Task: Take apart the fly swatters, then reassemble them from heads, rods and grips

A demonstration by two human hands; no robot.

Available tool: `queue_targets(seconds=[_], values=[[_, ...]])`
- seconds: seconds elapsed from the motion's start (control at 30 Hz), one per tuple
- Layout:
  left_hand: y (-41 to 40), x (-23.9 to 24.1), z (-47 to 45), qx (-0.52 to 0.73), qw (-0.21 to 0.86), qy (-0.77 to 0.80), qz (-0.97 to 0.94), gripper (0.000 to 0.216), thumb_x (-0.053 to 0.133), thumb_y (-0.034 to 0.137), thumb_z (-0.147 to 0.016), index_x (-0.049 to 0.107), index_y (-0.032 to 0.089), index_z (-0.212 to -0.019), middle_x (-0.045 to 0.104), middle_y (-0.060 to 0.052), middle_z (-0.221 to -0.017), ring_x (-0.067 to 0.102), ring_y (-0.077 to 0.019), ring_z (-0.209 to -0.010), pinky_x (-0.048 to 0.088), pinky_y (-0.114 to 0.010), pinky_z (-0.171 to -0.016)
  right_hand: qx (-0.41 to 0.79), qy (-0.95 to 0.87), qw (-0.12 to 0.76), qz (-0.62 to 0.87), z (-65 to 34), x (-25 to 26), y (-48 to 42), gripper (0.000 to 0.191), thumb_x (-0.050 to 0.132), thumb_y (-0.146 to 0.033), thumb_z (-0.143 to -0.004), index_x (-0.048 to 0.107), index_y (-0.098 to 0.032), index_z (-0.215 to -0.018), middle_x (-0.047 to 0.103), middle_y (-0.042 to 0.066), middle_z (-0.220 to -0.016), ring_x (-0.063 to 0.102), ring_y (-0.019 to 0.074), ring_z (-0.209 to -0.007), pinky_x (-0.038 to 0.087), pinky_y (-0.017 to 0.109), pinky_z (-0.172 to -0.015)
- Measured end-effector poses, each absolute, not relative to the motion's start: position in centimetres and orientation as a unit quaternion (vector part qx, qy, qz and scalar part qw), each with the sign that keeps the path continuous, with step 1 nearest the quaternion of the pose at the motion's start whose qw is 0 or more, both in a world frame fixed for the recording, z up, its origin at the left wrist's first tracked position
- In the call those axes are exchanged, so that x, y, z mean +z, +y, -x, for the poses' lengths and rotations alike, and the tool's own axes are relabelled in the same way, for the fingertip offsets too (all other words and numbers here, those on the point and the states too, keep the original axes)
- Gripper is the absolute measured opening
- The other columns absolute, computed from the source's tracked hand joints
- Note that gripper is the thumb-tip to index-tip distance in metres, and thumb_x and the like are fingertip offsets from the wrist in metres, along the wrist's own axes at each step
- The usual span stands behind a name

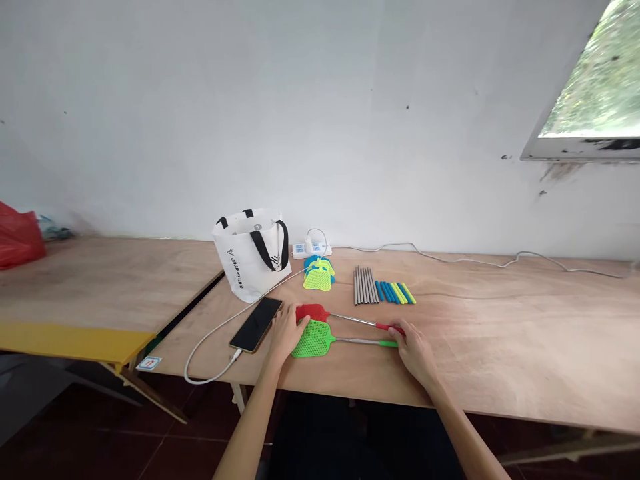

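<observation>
red fly swatter [313, 311] and green fly swatter [311, 341] are found side by side on the near part of the wooden table [480, 333], heads to the left, grips to the right, the red one on the far side. both are judged complete: in each, head, metal shaft and coloured grip are seen joined in one line.

the left hand [286, 332] is spread, its fingers laid at the left edge of the red head and its thumb extended toward the green one. the right hand [416, 350] is bent over the right end of the red grip, near the green grip's end; whether anything is pinched there cannot be told, the fingertips being partly hidden.

farther back, parts are noted unjoined. loose heads [318, 279] in blue and yellow are heaped, metal rods [366, 288] are laid in a row to their right, and loose grips [395, 293] in blue and yellow are lined up right of the rods. more is judged left than done. a black phone [257, 325] is placed left of the left hand, with a white bag [243, 260] stood beyond it.
</observation>
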State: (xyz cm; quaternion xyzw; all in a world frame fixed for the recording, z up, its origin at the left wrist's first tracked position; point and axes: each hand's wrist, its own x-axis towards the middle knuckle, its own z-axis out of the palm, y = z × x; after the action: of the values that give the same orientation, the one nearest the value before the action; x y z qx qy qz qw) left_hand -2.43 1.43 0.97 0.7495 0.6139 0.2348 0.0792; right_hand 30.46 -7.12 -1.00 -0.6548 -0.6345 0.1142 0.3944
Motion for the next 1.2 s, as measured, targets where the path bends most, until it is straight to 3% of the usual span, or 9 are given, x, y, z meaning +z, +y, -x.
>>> queue_targets(seconds=[0.3,0.6,0.87,1.0,1.2], values=[[1.4,0.7,2.4,0.303,0.113,0.577,-0.750,0.036,0.058,0.038,-0.092,0.058,0.019,-0.123,0.064,-0.012,-0.128,0.059,-0.0320,-0.118,0.045,-0.045,-0.101,0.140,-0.633,0.418,0.636,-30.8,-1.2,-7.0,0.032,0.041,-0.047,-0.097,0.064,-0.026,-0.098,0.071,0.007,-0.099,0.065,0.0273,-0.093,0.049,0.040,-0.082],[1.1,1.2,1.9,0.368,0.230,0.530,-0.728,0.036,0.060,0.042,-0.092,0.058,0.023,-0.122,0.061,-0.010,-0.134,0.054,-0.0281,-0.129,0.041,-0.043,-0.109,0.160,-0.627,0.439,0.624,-30.9,-1.1,-6.8,0.034,0.044,-0.051,-0.096,0.066,-0.025,-0.096,0.073,0.007,-0.096,0.067,0.0282,-0.094,0.051,0.039,-0.082],[1.1,2.1,1.5,0.458,0.399,0.473,-0.638,0.038,0.066,0.045,-0.087,0.063,0.021,-0.116,0.064,-0.011,-0.133,0.058,-0.0266,-0.127,0.047,-0.037,-0.104,0.167,-0.624,0.445,0.620,-30.9,-0.8,-6.9,0.034,0.045,-0.053,-0.095,0.065,-0.025,-0.095,0.073,0.009,-0.098,0.066,0.0295,-0.095,0.051,0.042,-0.084],[1.2,2.4,1.2,0.475,0.458,0.463,-0.592,0.039,0.070,0.043,-0.084,0.064,0.021,-0.115,0.062,-0.012,-0.138,0.053,-0.0289,-0.135,0.045,-0.039,-0.109,0.175,-0.622,0.450,0.616,-30.8,-0.6,-7.0,0.035,0.046,-0.054,-0.094,0.066,-0.025,-0.094,0.073,0.009,-0.097,0.066,0.0293,-0.093,0.051,0.041,-0.083],[1.6,2.5,0.8,0.557,0.497,0.423,-0.514,0.041,0.076,0.040,-0.077,0.066,0.018,-0.110,0.066,-0.013,-0.132,0.056,-0.0292,-0.133,0.042,-0.043,-0.113,0.196,-0.618,0.451,0.613,-30.9,-0.5,-7.0,0.038,0.047,-0.057,-0.094,0.067,-0.024,-0.095,0.074,0.009,-0.097,0.067,0.0290,-0.093,0.051,0.040,-0.083]])
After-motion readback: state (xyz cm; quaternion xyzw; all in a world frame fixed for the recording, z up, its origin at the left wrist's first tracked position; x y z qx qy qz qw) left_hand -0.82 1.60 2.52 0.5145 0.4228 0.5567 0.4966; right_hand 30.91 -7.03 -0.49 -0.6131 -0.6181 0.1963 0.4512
